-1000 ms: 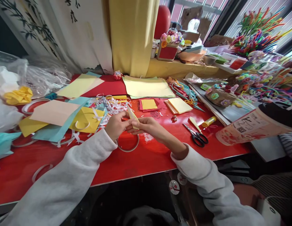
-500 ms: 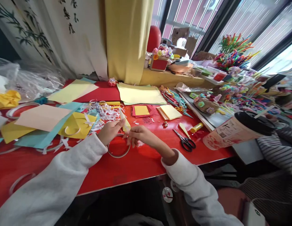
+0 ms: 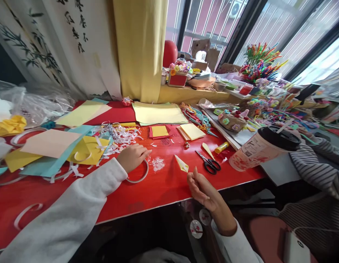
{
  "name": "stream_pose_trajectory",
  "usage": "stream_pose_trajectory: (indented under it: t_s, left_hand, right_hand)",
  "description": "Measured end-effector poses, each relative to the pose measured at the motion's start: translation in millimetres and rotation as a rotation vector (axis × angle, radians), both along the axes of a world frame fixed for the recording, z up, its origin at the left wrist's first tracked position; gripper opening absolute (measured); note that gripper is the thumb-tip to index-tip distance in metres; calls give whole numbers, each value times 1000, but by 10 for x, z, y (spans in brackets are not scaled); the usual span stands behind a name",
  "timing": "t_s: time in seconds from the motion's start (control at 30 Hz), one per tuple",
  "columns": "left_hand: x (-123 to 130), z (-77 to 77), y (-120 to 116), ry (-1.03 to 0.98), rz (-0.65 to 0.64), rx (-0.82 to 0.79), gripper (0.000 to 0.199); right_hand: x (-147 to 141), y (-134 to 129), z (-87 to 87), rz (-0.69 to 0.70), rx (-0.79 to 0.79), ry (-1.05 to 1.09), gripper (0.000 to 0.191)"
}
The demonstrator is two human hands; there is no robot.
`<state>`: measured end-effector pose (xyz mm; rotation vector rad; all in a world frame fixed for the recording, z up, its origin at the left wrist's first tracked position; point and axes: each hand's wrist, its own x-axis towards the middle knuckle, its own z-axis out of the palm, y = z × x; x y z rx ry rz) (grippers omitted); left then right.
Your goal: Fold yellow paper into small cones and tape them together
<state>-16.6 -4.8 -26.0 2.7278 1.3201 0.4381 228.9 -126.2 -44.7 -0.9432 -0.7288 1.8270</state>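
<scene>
Paper cone (image 3: 181, 164) is turning its wide end toward the loosely spread right hand (image 3: 202, 190), likely sparing the tip; left hand (image 3: 133, 157) is curling by a hoop (image 3: 138, 181), grip unclear.

folded paper cone (image 3: 181, 164) | pale yellow | narrow, pointed | on red tabletop (image 3: 158, 186)

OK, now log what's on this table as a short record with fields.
Left hand: by a pale ring
Right hand: fingers spread, beside a folded cream paper; contact unclear
Cutting tool: black-handled scissors
Squares: yellow one on red paper; cream stack
Drink: lidded cup with straw
Surface: red table
Nearby person: striped sleeve
</scene>
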Motion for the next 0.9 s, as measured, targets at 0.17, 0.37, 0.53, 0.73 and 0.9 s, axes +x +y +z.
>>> stream_pose_trajectory:
  t_s: [0.17, 0.37, 0.53, 0.73, 0.9]
  left_hand:
    - [-3, 13, 52, 34, -53, 0, 37]
    - [-106, 113, 31, -72, -12, -42, 30]
    - [9, 226, -23, -157, 26, -87, 32]
    - [394, 270, -53, 36, -169, -31, 34]
    - [597, 365, -80, 149, -288, -51, 27]
  right_hand:
    - [83, -209, 134, 133, 130, -365, 32]
    - [652, -55, 47, -552, 614, -1360, 28]
    - [948, 119, -188, -498, 557, -1745, 33]
    - [890, 134, -60, -360, 467, -1859, 35]
    - [813, 206, 325, 11, 255, -1582, 32]
